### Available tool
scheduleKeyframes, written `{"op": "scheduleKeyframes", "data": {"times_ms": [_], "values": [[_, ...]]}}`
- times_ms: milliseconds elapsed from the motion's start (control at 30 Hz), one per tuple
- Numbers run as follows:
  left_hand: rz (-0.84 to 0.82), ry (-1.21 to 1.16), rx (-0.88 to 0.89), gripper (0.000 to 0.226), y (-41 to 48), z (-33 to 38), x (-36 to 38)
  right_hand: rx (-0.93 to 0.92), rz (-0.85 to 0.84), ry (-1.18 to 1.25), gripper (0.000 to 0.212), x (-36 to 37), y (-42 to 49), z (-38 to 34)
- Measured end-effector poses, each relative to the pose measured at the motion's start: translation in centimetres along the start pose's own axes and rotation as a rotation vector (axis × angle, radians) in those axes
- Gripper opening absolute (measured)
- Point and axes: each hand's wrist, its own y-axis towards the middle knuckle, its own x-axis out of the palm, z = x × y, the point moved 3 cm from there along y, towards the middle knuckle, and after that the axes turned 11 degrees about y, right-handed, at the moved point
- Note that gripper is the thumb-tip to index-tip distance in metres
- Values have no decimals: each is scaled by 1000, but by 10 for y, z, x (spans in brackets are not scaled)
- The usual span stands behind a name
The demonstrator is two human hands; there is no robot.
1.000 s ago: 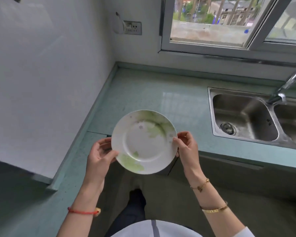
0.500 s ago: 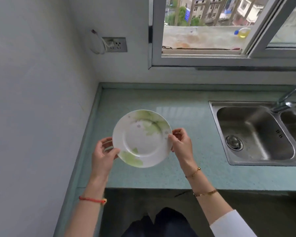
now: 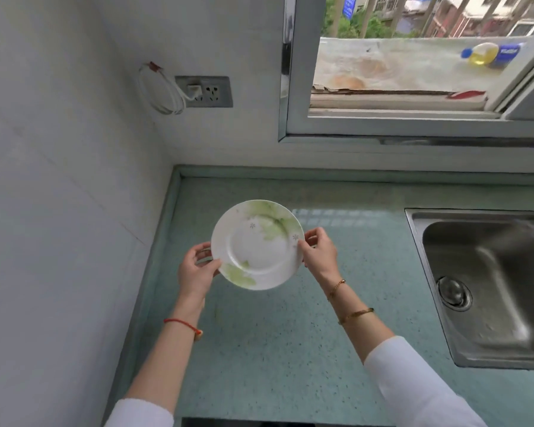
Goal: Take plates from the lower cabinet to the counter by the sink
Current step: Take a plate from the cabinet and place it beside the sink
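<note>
Plate (image 3: 257, 245) carried farther over counter (image 3: 290, 349), both hands gripping opposite rims

White green-leafed plate (image 3: 257, 245) held above counter (image 3: 290, 349)

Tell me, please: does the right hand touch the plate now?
Touching. The head view shows the right hand pinching the right rim of the plate, its fingers lying directly on the edge with no gap between them.

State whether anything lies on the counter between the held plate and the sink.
Nothing visible does: the plate, gripped by the left hand and right hand, hangs over bare counter left of the sink.
</note>
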Motion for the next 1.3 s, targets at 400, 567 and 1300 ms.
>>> {"op": "scheduleKeyframes", "data": {"times_ms": [400, 567, 1300], "values": [[30, 166, -113, 39, 97, -31, 36, 88, -73, -219, 11, 40, 83, 38], [80, 204, -97, 39, 116, -34, 34, 60, -106, -274, 10, 56, 99, 42], [58, 242, -96, 41, 142, -32, 30, 102, -83, -310, 14, 79, 115, 42]]}}
